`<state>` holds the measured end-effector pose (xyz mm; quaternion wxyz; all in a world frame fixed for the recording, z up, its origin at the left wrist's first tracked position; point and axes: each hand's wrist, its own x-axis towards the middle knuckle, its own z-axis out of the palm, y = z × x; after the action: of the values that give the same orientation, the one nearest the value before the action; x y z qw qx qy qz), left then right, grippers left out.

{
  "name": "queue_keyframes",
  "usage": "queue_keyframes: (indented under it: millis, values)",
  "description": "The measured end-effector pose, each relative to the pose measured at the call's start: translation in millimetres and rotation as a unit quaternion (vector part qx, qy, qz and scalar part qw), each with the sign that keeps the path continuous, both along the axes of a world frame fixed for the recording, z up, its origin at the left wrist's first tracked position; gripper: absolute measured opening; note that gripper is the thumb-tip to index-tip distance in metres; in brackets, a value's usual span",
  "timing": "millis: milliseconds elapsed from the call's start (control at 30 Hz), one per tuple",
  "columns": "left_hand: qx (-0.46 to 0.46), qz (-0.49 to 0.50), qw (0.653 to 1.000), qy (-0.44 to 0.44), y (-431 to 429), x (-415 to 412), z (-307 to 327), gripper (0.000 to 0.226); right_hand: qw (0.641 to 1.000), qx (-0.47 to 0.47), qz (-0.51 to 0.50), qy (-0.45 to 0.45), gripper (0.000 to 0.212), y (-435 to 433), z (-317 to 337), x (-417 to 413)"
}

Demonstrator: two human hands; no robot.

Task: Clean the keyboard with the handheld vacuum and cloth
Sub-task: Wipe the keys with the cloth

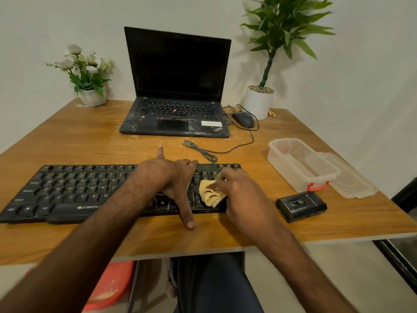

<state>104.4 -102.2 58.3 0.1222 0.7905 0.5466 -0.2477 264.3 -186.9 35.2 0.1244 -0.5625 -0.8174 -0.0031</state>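
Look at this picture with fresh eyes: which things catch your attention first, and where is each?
Two bare hands meet over the right end of the long black plastic keyboard: the left hand rests spread on the keys, the right hand pinches a crumpled yellow cloth against them. Behind stands an open black laptop with a dark screen; the small black handheld vacuum lies right of the keyboard.
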Motion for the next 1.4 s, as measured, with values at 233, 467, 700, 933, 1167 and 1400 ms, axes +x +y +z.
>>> queue_keyframes:
  millis: [233, 467, 700, 933, 1167, 1400]
  values:
    - [0.022, -0.019, 0.999, -0.03, 2.0, -8.1, -9.3, 0.157, 0.999, 0.011, -0.04, 0.025, 0.041, 2.0, 1.1, -19.4]
    - [0.034, -0.037, 0.998, -0.036, 0.8, -14.0, -10.9, 0.152, 0.999, -0.026, 0.013, 0.028, 0.041, 2.9, 8.1, -19.6]
    - [0.019, -0.001, 1.0, -0.019, 4.4, -31.3, -11.9, 0.154, 1.0, -0.011, -0.028, 0.002, 0.038, 6.7, 10.5, -33.7]
    - [0.048, -0.014, 0.999, 0.001, 3.2, -30.0, -12.7, 0.155, 0.995, -0.041, 0.093, 0.005, 0.042, 4.8, 12.8, -37.6]
    - [0.062, -0.022, 0.997, 0.037, 1.4, -23.0, -11.2, 0.153, 0.99, 0.033, 0.133, -0.012, 0.035, -18.3, -8.2, -31.2]
    - [0.039, -0.001, 0.999, 0.022, -1.2, -25.3, -8.6, 0.156, 0.995, 0.074, -0.067, 0.028, 0.048, -0.7, -3.1, 5.9]
